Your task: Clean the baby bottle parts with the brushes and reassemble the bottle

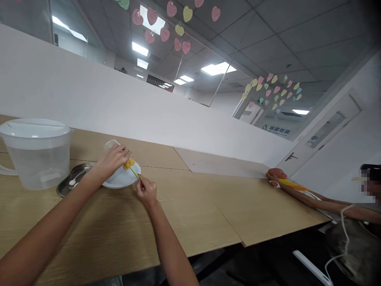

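Note:
My right hand (pixel 147 190) is closed around the end of a thin green stick (pixel 135 172) that slants up to the left. At its far end are small yellow lumps (pixel 128 163), just below the fingers of my left hand (pixel 115 156). That hand is closed on a transparent plastic piece (pixel 111 143), whose kind I cannot make out; part of it sticks out behind the fingers. Both hands are over a round white plate (pixel 120 183) on the table. My left forearm hides part of the plate and of a metal kidney-shaped tray (pixel 61 190).
A large lidded plastic pitcher (pixel 38 163) stands at the left. A small white spoon (pixel 72 182) lies in the metal tray. The wooden table (pixel 196 206) runs along a white wall. At the far right, another person's arms (pixel 315 202) reach toward an orange-red object (pixel 276 173).

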The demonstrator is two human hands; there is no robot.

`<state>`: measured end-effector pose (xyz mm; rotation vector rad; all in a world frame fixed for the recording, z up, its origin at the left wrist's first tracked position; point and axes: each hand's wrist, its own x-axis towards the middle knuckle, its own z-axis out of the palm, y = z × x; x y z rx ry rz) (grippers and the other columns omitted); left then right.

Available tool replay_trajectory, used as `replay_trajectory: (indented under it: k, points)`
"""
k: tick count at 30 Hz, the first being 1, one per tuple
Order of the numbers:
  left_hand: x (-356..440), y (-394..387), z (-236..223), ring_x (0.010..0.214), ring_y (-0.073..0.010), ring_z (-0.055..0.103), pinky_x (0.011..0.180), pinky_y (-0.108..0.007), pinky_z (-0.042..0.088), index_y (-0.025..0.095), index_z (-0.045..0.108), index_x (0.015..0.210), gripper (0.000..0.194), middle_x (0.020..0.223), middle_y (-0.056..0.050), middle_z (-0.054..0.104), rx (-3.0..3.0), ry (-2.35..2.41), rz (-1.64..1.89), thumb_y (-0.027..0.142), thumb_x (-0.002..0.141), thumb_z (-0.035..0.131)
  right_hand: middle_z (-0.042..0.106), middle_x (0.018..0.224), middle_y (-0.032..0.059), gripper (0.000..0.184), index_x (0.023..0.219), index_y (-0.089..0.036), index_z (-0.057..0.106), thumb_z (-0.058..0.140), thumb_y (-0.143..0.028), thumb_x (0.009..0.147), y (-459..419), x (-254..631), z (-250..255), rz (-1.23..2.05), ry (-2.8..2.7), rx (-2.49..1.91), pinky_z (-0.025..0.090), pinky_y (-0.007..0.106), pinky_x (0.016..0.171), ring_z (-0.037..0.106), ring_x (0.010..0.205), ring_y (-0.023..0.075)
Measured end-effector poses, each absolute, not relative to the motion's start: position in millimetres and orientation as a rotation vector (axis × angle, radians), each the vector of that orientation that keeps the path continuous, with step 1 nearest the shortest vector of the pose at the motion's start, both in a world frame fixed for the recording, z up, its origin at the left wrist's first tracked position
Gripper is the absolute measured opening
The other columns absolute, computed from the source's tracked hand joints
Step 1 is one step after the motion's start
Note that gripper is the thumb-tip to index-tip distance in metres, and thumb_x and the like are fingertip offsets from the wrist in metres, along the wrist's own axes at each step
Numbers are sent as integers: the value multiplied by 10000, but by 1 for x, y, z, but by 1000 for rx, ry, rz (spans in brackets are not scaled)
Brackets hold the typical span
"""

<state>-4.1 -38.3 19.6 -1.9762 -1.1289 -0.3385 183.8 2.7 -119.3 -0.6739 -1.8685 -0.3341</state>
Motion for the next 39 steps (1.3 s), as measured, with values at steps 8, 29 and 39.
replay_trajectory:
  k: [8, 29, 39]
  points:
    - [13, -39, 9, 926, -261, 542, 765, -373, 360, 133, 658, 938, 193, 916, -125, 660, -2066, -1118, -332, 58, 859, 499, 673, 619, 33, 315, 1057, -122, 664, 398, -225, 924, -2, 180, -119, -244, -1882, -729, 460, 189, 505, 572, 479, 98]
    - [-30, -48, 38, 1056, -262, 556, 849, -352, 340, 237, 664, 971, 314, 1025, -46, 708, -2136, -1528, -449, 134, 683, 735, 747, 822, 100, 326, 1066, -135, 677, 381, -235, 973, -9, 178, -113, -275, -1863, -682, 538, 223, 594, 687, 634, 146]
    - [-14, -39, 27, 979, -239, 548, 854, -355, 358, 196, 651, 990, 293, 1004, -69, 695, -2202, -1314, -352, 23, 781, 542, 704, 648, 50, 307, 1001, -145, 683, 398, -251, 959, -5, 183, -114, -303, -1870, -751, 455, 191, 514, 615, 500, 108]
